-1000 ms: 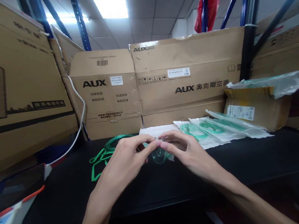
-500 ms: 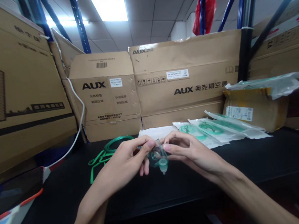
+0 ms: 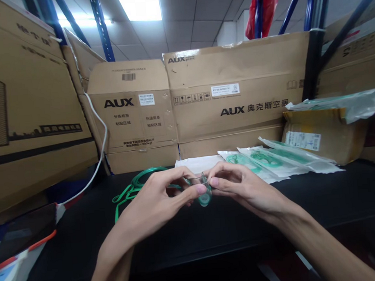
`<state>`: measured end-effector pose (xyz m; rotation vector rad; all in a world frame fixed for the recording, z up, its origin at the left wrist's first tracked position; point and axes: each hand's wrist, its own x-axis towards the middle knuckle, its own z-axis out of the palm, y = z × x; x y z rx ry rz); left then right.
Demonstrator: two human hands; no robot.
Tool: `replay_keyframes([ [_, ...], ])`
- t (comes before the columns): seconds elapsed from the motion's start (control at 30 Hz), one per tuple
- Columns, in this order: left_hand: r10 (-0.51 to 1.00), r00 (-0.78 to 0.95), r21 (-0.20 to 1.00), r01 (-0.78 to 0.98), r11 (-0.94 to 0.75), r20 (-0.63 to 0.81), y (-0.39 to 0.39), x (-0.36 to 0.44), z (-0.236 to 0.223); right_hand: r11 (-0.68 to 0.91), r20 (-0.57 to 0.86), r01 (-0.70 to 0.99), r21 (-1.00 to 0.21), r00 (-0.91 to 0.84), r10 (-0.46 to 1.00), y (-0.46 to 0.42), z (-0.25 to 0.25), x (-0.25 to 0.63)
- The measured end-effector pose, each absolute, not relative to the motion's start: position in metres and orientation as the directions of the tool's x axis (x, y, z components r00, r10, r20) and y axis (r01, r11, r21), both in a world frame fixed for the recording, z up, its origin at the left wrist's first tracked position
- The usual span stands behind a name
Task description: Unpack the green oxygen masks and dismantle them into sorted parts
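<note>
Pinching clear green-tinted piece (image 3: pixel 205 195) above black tabletop (image 3: pixel 201 239): left hand (image 3: pixel 161 192) fingers narrow, thumb pressed over it; right hand (image 3: pixel 241 183) fingers narrow at its opposite edge. Half second ago, nozzle pointed down in plain sight; now piece tilted, nozzle hidden. Suggests handling of upper edge unfinished. Beyond left hand, green tubing (image 3: pixel 147 174); beyond right, green-filled bags (image 3: pixel 267 158); farther back, AUX cartons (image 3: pixel 240 67).

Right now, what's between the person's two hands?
In the head view, a clear, green-tinted plastic piece lies between the left hand and the right hand, held at the fingertips of both.
</note>
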<state>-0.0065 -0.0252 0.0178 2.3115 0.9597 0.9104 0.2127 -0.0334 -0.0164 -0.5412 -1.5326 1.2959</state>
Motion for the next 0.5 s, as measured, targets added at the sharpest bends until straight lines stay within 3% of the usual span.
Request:
replay_keyframes([
  [0.17, 0.742, 0.510, 0.608, 0.441, -0.660, 0.435, -0.0262, -0.0057, 0.0175, 0.436, 0.478, -0.197, -0.878, -0.310, 0.822, -0.0384, -0.0143, 0.2072],
  [0.33, 0.729, 0.494, 0.628, 0.391, -0.673, 0.474, -0.0264, -0.0050, 0.0176, 0.432, 0.478, -0.238, -0.870, -0.190, 0.857, -0.0373, -0.0169, 0.2059],
  [0.5, 0.723, 0.490, 0.598, 0.416, -0.685, 0.487, -0.0275, -0.0054, 0.0175, 0.490, 0.515, -0.164, -0.856, -0.179, 0.838, -0.0371, -0.0175, 0.2045],
])
